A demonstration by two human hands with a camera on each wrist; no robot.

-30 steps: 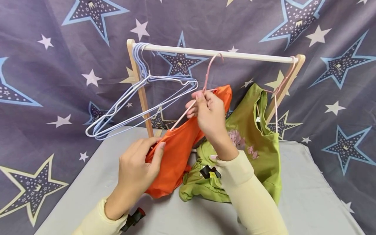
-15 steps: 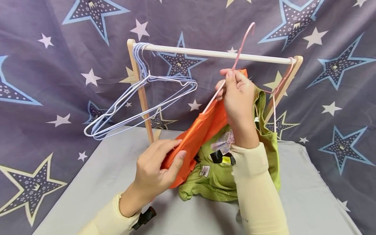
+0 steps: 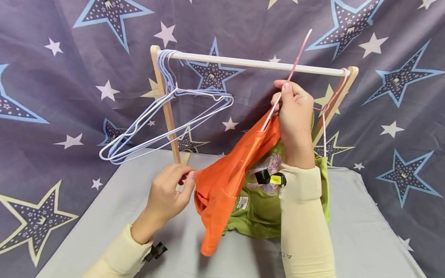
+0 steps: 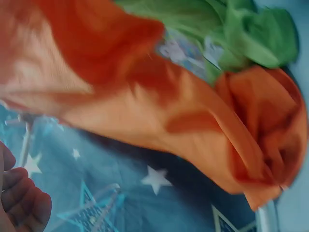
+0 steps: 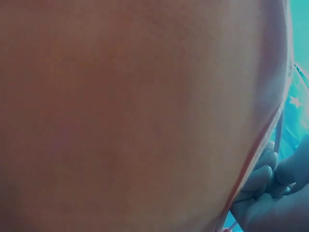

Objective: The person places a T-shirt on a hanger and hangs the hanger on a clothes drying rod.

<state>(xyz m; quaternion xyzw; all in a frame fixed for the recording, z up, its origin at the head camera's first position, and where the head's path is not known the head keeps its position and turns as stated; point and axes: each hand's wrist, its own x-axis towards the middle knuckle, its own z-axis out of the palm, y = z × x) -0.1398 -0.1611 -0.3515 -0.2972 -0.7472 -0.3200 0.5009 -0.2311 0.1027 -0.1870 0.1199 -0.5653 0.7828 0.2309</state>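
My right hand [image 3: 297, 112] grips a pink hanger [image 3: 298, 58] just below its hook, which points up in front of the rail. From that hanger an orange top [image 3: 236, 162] hangs at a slant, its lower end over the table. Near the top's left edge is my left hand [image 3: 168, 193], fingers loosely bent. In the left wrist view, backdrop shows between the left hand's fingers [image 4: 26, 198] and the orange top [image 4: 145, 121]. A green top [image 3: 264, 212] is partly hidden behind the orange one. A blurred close surface fills most of the right wrist view.
A small rack with a white rail [image 3: 236, 61] and wooden posts [image 3: 170, 123] stands on the grey-covered table [image 3: 361, 216]. Several blue and white hangers [image 3: 167, 108] hang at its left end. At the right end is another pink hanger [image 3: 335, 96], bearing the green top.
My right hand has carried the pink hanger and orange top up and to the right. My left hand has let go of the top and drawn back left; the top's lower part swings down.
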